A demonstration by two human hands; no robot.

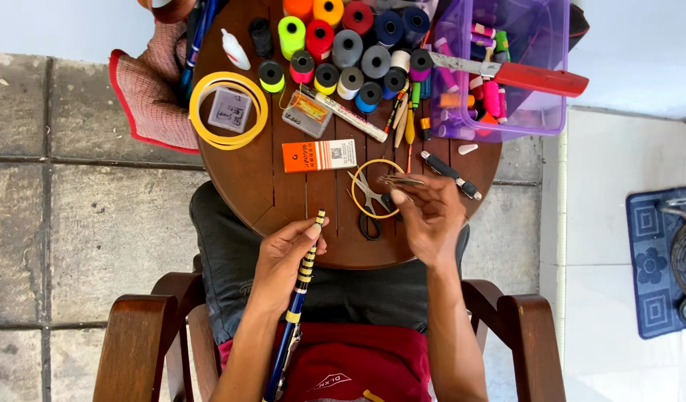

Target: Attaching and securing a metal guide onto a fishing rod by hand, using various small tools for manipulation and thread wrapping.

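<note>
table, one, round, dark wood, seen from above over the person's lap. purple plastic bin, one, at its far right edge, a red-handled knife lying across its rim. thread spools, roughly eighteen, clustered along the far edge in mixed colours. yellow hoops, two: the larger hoop far left, the thin ring near centre around one pair of scissors. orange packet, one, mid-table. left hand curled closed around one blue rod banded yellow and black, tip at the near table edge. right hand pinching a small metal tool, kind unclear, just beside the ring.
</note>
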